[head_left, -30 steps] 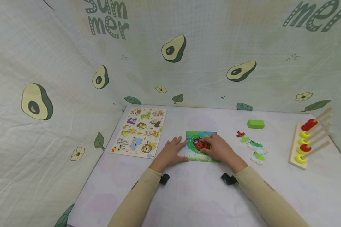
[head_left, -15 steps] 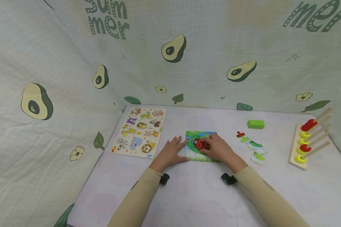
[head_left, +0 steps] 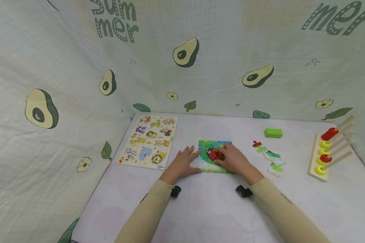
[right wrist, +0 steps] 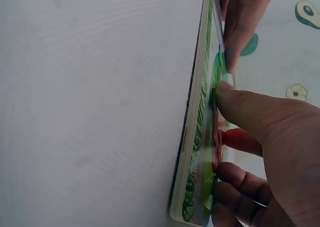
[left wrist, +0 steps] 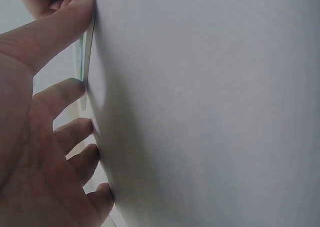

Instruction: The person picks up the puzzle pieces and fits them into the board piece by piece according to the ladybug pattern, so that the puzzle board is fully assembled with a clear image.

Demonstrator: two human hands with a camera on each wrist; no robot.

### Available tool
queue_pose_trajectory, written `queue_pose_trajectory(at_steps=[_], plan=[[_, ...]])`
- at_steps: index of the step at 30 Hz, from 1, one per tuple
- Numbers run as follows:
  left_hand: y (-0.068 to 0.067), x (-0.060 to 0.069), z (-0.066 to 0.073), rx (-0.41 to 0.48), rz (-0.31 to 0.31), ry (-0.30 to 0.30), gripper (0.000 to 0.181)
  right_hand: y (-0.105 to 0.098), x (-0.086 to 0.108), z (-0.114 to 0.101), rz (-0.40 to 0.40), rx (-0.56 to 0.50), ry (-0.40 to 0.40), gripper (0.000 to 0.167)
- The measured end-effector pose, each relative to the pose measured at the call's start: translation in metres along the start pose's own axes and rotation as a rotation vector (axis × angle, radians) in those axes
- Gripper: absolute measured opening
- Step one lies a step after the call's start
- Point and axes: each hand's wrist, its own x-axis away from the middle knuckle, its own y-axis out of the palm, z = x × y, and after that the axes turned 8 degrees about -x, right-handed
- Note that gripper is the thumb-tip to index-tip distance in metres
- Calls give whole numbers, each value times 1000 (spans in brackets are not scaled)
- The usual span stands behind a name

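Observation:
In the head view a small ladybug jigsaw board (head_left: 216,168) lies flat near the middle of the table. My left hand (head_left: 183,164) rests beside it with fingers spread; thumb and index finger touch the board's left edge in the left wrist view. Over the board's right half is my right hand (head_left: 236,159). Its thumb (right wrist: 237,104) and bent fingers pinch a ladybug puzzle piece (right wrist: 217,142) low on the board; the hand partly hides that piece. Several loose puzzle pieces (head_left: 273,158) lie to the right, with red, green and white printing.
An animal peg puzzle board (head_left: 144,162) lies at the back left. A green block (head_left: 273,133) sits at the back right. Farther right stands a wooden peg stand (head_left: 314,165) with red and yellow rings. A printed cloth (head_left: 213,98) hangs behind the table.
Both hands stay at the board with almost no movement. The head view has shifted very slightly.

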Motion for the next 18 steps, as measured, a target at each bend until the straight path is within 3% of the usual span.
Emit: queue_pose_trajectory(at_steps=[18], plan=[[-1, 0, -1, 3, -7, -1, 86, 1, 9, 10, 25, -153, 34, 50]])
